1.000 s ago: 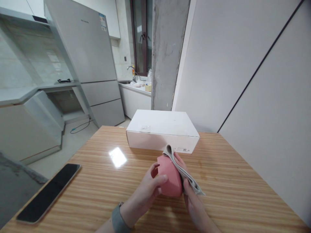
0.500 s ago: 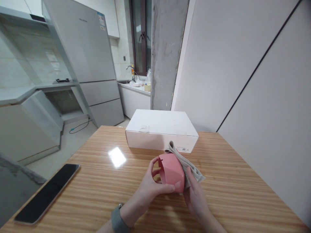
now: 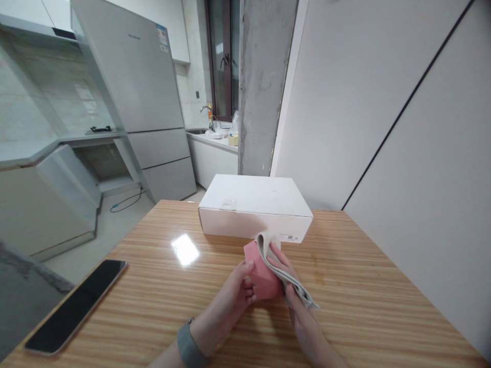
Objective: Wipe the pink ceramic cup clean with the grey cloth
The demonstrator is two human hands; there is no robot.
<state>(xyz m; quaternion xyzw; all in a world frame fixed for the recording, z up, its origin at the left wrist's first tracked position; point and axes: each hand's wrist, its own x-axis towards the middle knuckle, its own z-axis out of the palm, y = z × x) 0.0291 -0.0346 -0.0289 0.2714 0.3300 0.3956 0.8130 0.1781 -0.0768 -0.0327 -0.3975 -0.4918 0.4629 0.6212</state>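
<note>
A pink, faceted, hollow container (image 3: 264,281) is held off the table between both hands, tilted with its opening turned out of my sight. My left hand (image 3: 238,286) grips its left side, thumb on the near face and fingers curled beneath. A folded light grey cloth (image 3: 265,246) lies against the container's upper right side. My right hand (image 3: 299,301) is closed on this cloth, its fingers pressing it onto the pink surface. Part of the cloth's folded edge hangs out at the lower right, past the right thumb.
A white cardboard box (image 3: 255,197) stands behind the hands on the wooden table (image 3: 368,291). A black-screened phone (image 3: 76,306) lies at the table's left edge. Beyond are a fridge (image 3: 130,71), a sink counter (image 3: 215,148) and, to the right, a white wall (image 3: 364,92).
The pink container has been turned so its opening no longer shows. My left thumb has moved up on it, and the right-hand fingers have come over the cloth, spreading it across the side.
</note>
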